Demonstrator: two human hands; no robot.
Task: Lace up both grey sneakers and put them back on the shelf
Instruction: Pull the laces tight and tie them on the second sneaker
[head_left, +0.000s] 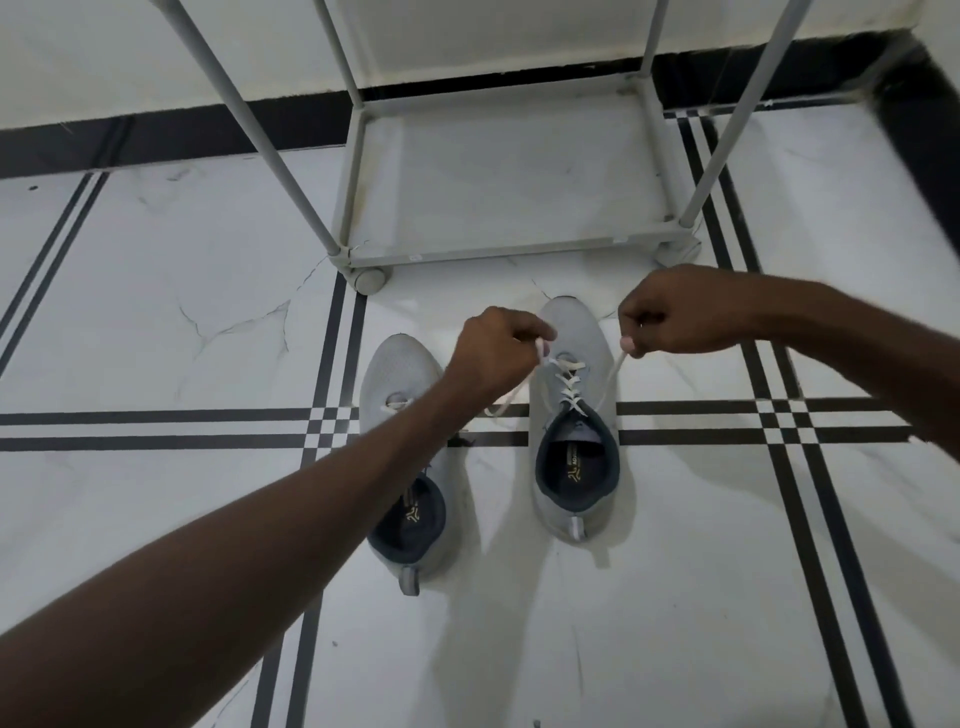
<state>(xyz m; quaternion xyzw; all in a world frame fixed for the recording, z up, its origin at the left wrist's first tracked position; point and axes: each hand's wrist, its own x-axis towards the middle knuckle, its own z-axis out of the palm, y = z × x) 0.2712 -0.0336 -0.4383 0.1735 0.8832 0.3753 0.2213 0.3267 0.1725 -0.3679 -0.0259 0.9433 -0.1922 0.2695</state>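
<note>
Two grey sneakers stand side by side on the tiled floor, toes toward the shelf. The right sneaker (575, 421) has its white lace (570, 387) crossed through the eyelets. My left hand (493, 358) pinches one lace end above the shoe's left side. My right hand (670, 312) pinches the other end, pulled out to the right. The left sneaker (397, 374) lies partly under my left forearm, so most of its lacing is hidden. The grey shelf (358, 171) stands just beyond the shoes.
The shelf's bottom tier (509, 171) holds nothing; its thin poles rise at the corners and it sits on small casters (370, 280). A white wall with a black skirting (156, 135) runs behind. White marble tiles with black stripes surround the shoes.
</note>
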